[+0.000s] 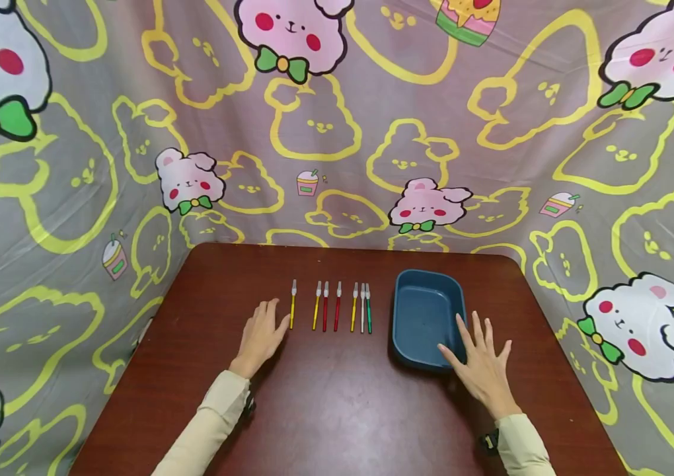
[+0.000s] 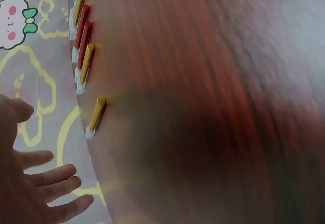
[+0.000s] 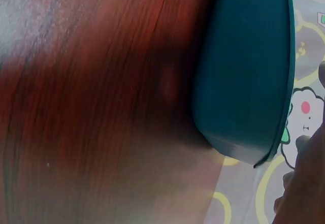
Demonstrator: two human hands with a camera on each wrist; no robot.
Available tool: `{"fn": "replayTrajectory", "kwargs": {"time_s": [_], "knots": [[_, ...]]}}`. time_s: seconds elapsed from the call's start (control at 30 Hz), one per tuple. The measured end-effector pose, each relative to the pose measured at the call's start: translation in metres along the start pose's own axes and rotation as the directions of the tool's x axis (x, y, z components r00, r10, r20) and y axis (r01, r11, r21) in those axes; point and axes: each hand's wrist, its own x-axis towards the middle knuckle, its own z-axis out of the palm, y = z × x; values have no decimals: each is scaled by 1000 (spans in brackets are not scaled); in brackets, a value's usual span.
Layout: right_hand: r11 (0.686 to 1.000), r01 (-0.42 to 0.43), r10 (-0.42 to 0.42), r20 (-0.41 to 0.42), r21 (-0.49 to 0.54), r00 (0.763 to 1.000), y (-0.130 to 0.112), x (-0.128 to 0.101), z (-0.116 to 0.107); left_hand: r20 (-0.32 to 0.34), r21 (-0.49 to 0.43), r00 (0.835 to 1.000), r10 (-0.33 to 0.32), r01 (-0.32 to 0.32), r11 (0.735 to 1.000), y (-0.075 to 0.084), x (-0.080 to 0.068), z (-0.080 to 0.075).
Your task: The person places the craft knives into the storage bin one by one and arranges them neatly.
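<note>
A brown table (image 1: 325, 403) carries a row of seven thin pens, which lie side by side, with their pale ends toward the far edge. From the left there is a yellow pen (image 1: 292, 312), a little apart from the rest, then a second yellow pen (image 1: 316, 312) with a red pen (image 1: 325, 312) just beside it, and another red pen (image 1: 337, 312). After them come a third yellow pen (image 1: 353, 313), a white pen (image 1: 363, 313) and a green pen (image 1: 369, 313), all three close together

The left hand (image 1: 261, 334) is just to the left of the first yellow pen, its thumb near this pen. Its fingers are extended, with a wide gap to the thumb, and it has hold of nothing

To the right of the row stands a dark blue box (image 1: 423, 324), upright, with rounded corners. The right hand (image 1: 482, 367) is at its near right side, the fingers well spread and gripping nothing; the thumb and the index finger overlap the box in the head view, but I cannot tell if they touch it

Behind the table hangs a grey cloth (image 1: 361, 175) with yellow rabbit outlines
</note>
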Motion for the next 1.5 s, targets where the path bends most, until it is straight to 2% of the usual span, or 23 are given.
{"fn": "replayTrajectory", "kwargs": {"time_s": [0.27, 0.47, 0.7, 0.9, 1.07, 1.5], "knots": [[1000, 7, -7, -11, -11, 1000, -1, 0, 7, -41, -23, 996, -84, 83, 996, 12, 14, 13], [1000, -4, 4, -14, -11, 1000, -1, 0, 9, -60, -33, 988, -144, 143, 989, 20, 28, 27], [999, -22, 22, -12, -29, 1000, 1, -2, 13, -65, -34, 958, -278, 276, 960, 26, 43, 45], [999, -16, 15, -19, -41, 1000, 1, -1, 16, -57, -37, 940, -336, 335, 942, 26, 49, 54], [999, -14, 13, -25, -42, 1000, 1, -1, 16, -42, -59, 932, -361, 358, 932, 26, 52, 53], [999, -23, 22, -23, -46, 1000, -1, -2, 18, -54, -83, 932, -359, 354, 931, 29, 55, 51]]}}
